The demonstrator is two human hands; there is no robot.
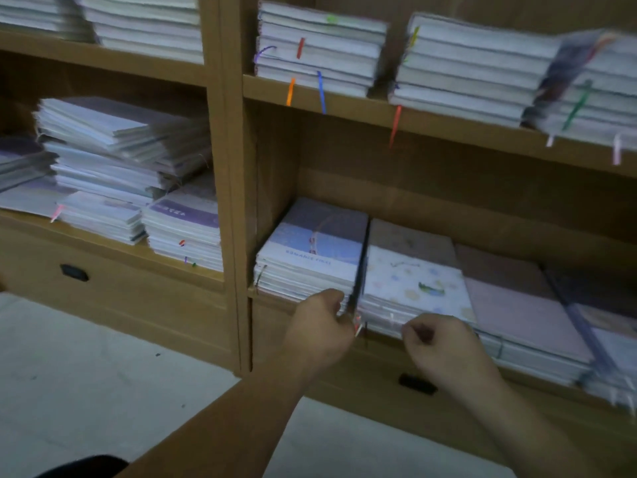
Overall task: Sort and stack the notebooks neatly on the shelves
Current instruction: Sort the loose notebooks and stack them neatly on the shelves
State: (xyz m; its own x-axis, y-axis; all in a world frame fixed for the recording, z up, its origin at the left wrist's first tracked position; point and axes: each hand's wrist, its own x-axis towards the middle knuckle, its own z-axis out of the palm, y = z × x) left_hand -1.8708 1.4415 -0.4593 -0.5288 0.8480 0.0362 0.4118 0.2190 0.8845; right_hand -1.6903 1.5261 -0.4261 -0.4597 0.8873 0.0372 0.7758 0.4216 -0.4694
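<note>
Both hands at the front edge of the notebook stacks on the lower right shelf.

Head view: left hand [319, 324], fingers curled, at the front corner of the lavender-blue stack [312, 257], centre frame; cannot tell if it pinches anything. Right hand [437, 339] loosely fisted against the front of the dotted white stack [410, 281] just beside it, grip unclear. Pink stack [513, 305] further right. More notebooks fill the wooden shelves [448, 119] above and left.

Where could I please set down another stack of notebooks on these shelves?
Headroom is widest above the low stacks on the lower right shelf, over the pink notebook. The lower left shelf is crowded with leaning piles, and the upper right shelf is filled along its front.
</note>
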